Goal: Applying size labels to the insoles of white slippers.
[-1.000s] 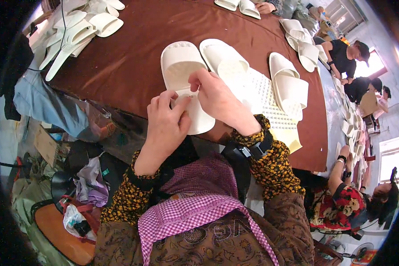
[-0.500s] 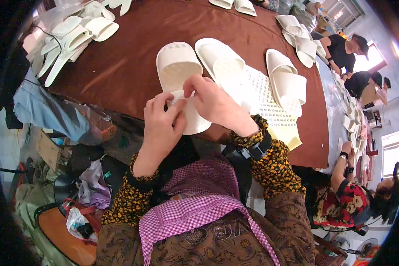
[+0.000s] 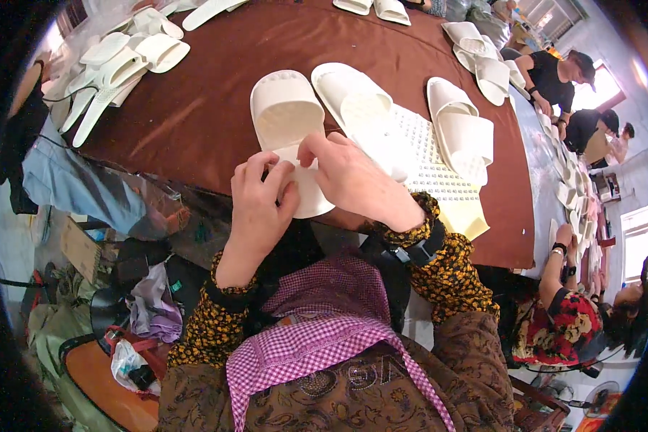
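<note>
- Brown table [image 3: 216,108] fills the upper part of the head view; cluttered floor with bags below left, other people seated at far right.
- Heel end of the near white slipper [image 3: 288,122] is hidden under both hands; its front strap end is clear.
- Left hand [image 3: 259,205] has fingers curled over the slipper's heel edge, gripping it; fingertips are partly hidden behind the sole.
- Right hand [image 3: 349,176] pinches the same heel edge, thumb and forefinger closed on it.
- Slipper lies on the table at its near edge, long axis running away from the person, toe pointing to the far side, tilted slightly left.
- Three white slippers lie side by side in front: the held one, a second [image 3: 360,108], a third [image 3: 461,126].
- One pale dotted sheet [image 3: 439,176] lies under the second and third.
- Pile of white slippers [image 3: 122,61] at far left; count unclear, edges bent by the lens.
- More slippers [image 3: 482,57] at the far right edge, partly cut off.
</note>
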Demonstrator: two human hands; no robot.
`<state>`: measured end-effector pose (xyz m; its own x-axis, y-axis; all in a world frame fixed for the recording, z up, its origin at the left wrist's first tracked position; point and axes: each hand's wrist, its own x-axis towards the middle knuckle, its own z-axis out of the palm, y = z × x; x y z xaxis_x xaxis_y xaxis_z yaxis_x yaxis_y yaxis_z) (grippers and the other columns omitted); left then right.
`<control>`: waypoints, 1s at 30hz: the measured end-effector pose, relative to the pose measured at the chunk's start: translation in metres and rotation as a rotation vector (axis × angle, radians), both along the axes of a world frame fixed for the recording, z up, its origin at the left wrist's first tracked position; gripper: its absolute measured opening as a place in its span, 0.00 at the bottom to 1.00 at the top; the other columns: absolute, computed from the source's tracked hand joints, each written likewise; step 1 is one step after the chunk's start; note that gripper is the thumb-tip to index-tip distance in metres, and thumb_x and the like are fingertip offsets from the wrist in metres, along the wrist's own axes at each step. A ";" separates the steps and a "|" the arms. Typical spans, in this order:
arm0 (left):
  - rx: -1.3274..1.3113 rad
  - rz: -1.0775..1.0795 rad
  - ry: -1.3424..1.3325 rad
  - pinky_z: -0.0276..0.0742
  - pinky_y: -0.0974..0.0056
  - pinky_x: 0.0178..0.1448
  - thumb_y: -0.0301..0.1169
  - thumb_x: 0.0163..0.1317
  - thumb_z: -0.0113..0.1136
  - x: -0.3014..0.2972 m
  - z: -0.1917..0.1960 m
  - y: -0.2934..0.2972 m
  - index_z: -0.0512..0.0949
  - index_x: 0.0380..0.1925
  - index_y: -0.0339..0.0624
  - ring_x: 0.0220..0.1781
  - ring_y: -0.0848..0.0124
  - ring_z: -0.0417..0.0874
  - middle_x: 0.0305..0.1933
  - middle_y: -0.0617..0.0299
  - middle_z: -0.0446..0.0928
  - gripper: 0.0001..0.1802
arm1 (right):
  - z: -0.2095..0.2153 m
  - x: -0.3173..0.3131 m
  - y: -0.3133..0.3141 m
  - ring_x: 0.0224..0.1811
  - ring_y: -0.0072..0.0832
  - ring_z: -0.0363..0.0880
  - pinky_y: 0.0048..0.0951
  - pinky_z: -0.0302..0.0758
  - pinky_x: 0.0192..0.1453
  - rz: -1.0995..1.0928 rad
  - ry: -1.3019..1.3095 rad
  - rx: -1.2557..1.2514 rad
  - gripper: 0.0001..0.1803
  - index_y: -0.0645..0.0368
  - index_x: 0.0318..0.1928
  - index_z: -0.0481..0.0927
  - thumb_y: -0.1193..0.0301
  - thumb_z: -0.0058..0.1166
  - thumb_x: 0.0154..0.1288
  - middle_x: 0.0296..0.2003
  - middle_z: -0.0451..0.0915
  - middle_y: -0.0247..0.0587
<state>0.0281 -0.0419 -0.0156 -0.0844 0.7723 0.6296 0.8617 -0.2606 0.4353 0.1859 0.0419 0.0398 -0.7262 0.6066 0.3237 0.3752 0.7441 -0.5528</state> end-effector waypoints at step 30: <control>-0.625 -0.214 -1.455 0.72 0.63 0.19 0.37 0.70 0.49 0.012 -0.012 -0.024 0.76 0.33 0.34 0.15 0.65 0.77 0.19 0.54 0.78 0.15 | 0.054 0.065 0.006 0.43 0.43 0.79 0.42 0.72 0.52 0.036 -0.256 0.346 0.09 0.59 0.40 0.77 0.75 0.50 0.58 0.33 0.80 0.43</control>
